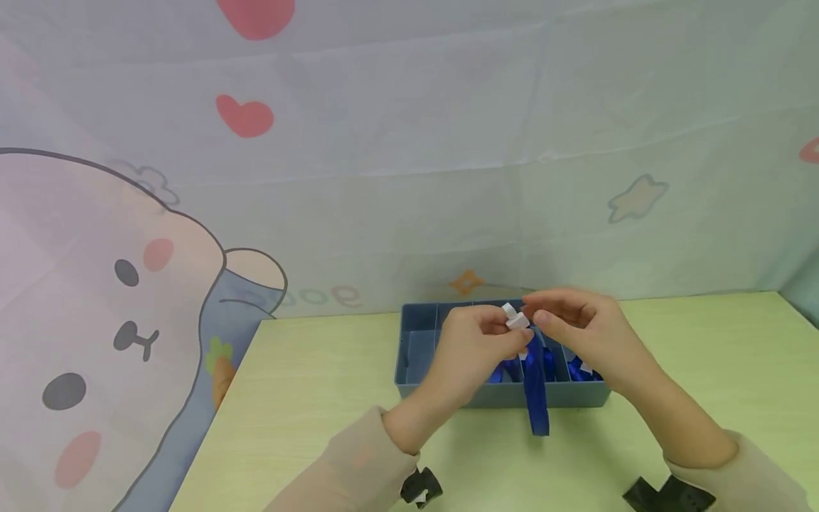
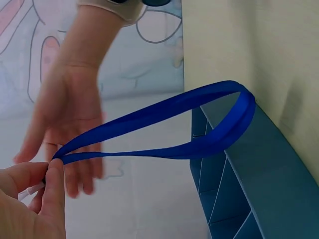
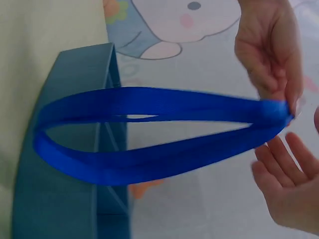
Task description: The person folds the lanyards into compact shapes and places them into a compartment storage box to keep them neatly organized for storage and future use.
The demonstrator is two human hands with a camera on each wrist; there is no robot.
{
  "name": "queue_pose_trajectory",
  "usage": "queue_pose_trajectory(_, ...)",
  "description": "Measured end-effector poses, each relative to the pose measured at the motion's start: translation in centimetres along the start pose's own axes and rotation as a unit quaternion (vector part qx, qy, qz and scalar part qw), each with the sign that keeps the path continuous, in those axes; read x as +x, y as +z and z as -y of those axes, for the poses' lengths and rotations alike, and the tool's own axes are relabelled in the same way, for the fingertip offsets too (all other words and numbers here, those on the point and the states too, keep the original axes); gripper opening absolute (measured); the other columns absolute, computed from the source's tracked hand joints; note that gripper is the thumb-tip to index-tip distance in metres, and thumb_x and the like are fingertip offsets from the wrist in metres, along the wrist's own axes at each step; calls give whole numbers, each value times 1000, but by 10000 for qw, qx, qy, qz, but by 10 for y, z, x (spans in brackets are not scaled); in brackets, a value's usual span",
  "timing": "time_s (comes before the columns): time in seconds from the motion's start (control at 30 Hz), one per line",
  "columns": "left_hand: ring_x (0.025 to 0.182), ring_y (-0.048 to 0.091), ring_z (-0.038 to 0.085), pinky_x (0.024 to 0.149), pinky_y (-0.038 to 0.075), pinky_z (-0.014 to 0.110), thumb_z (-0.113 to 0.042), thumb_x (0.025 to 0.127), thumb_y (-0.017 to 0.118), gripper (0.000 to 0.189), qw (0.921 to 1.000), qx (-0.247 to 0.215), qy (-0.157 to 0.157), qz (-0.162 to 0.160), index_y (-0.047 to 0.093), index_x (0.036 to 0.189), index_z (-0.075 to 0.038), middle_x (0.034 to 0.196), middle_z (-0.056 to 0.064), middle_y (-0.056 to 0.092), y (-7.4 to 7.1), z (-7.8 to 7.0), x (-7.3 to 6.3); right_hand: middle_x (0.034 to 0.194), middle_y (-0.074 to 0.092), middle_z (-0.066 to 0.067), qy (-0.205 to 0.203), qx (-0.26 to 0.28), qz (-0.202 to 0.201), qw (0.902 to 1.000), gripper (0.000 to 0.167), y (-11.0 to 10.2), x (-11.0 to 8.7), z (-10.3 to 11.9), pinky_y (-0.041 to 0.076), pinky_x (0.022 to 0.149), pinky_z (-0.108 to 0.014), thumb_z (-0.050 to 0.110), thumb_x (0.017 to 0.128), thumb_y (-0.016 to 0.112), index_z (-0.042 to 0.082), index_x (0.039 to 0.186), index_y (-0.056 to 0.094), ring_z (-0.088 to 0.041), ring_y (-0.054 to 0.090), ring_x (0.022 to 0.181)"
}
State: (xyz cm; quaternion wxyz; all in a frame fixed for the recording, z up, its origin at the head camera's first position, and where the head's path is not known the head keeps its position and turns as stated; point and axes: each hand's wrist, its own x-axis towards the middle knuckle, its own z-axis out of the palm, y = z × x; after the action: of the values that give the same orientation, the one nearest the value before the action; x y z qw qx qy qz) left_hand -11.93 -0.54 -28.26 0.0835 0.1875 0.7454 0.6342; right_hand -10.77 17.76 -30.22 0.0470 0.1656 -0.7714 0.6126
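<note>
My left hand (image 1: pixel 470 348) pinches the end of a blue lanyard (image 1: pixel 536 398) between thumb and fingers, above the divided box. A small white plastic clip (image 1: pixel 517 320) sticks up from the pinch. The lanyard's strap hangs as a long loop, its lower bend in front of the box wall; the left wrist view shows the whole blue loop (image 2: pixel 164 112). Close beside the clip, my right hand (image 1: pixel 595 334) has its fingers loosely bent and apart. In the right wrist view, the right hand (image 3: pixel 286 199) holds nothing, its fingers spread just below the pinched end.
The grey-blue box (image 1: pixel 505 396) stands at the table's back edge, divided into compartments. More blue straps (image 1: pixel 582 370) with white parts lie in its right compartments. Behind hangs a printed cloth (image 1: pixel 409 142). Dark wrist devices (image 1: pixel 672 494) sit under the sleeves, over the pale yellow-green table (image 1: pixel 307 398).
</note>
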Motion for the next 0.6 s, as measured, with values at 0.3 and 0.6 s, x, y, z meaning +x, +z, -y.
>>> queue_pose_trajectory(0.3,67,65,14,69,56,29,-7,83,69,14,9972,-666,-336,-106,69,93,3,73,8,67,-7,-2,0,97,69,-4,214,1248,1556,9797,30,1,-5,-29,54,76,-31,0,87,62,13,114,63,-17,66,88)
queue_pose_trajectory(0.6,70,65,17,72,55,32,-10,84,69,16,9969,-587,-397,-329,70,96,0,76,8,68,-17,-3,0,97,69,-3,242,1036,1571,9818,38,4,-15,-41,55,65,-32,-1,83,66,17,116,61,-16,64,76)
